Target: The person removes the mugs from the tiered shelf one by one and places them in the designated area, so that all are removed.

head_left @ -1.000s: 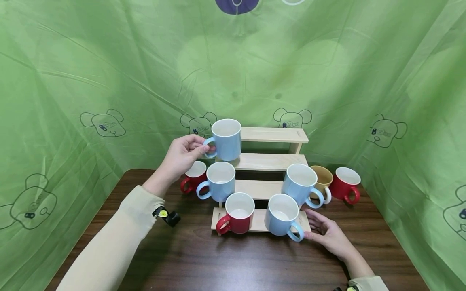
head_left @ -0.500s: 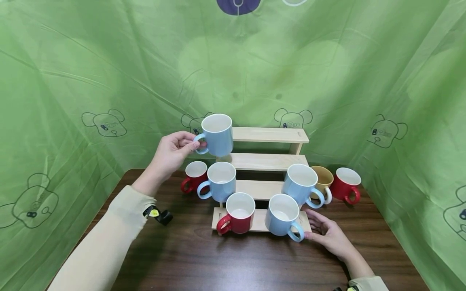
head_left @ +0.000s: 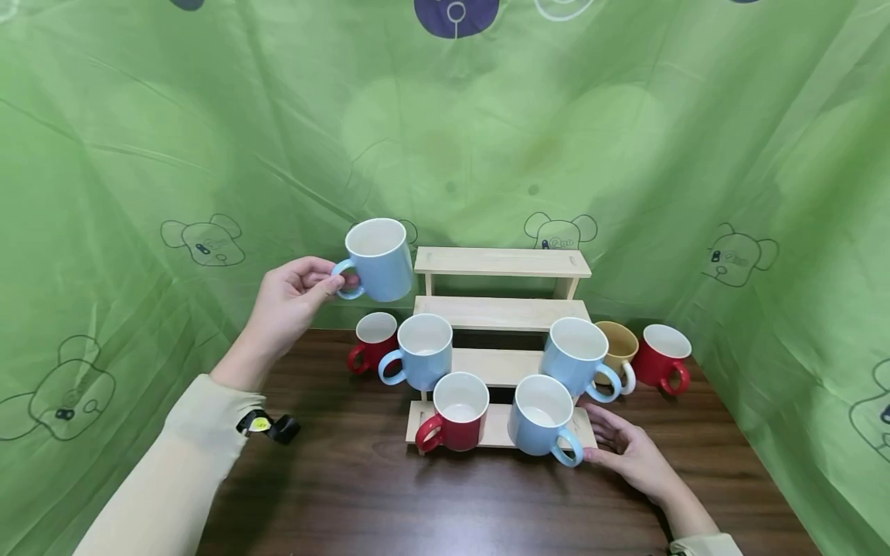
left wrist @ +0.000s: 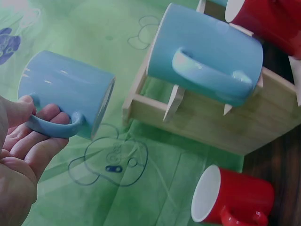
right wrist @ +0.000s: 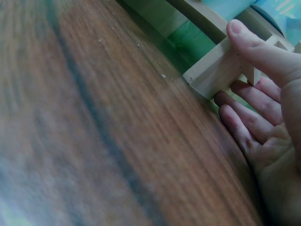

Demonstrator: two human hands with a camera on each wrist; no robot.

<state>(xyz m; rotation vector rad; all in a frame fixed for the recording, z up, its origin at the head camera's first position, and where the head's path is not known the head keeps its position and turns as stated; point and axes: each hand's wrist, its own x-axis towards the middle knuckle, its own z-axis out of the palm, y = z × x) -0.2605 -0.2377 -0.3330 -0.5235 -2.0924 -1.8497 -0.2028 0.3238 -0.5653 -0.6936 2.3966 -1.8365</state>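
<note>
My left hand (head_left: 295,301) pinches the handle of a light blue mug (head_left: 382,266) and holds it upright in the air, left of the stepped wooden rack (head_left: 502,262). In the left wrist view, thumb and fingers close around that mug's handle (left wrist: 56,128). My right hand (head_left: 629,448) grips the right end of the rack's lowest step, thumb in front, fingers at the side; the right wrist view shows its thumb (right wrist: 251,44) against the wood. A red mug (head_left: 460,417) and a blue mug (head_left: 542,417) stand on that step. Two blue mugs, left (head_left: 426,355) and right (head_left: 575,355), stand one step higher.
A red mug (head_left: 375,340) stands on the dark wooden table (head_left: 389,502) left of the rack. Right of it are a yellow mug (head_left: 617,344) with a white handle and another red mug (head_left: 660,357). Green cloth (head_left: 278,154) hangs behind and on both sides.
My left hand has carried the blue mug leftward, from in front of the rack's upper left end to beside it. The right hand has stayed at the rack.
</note>
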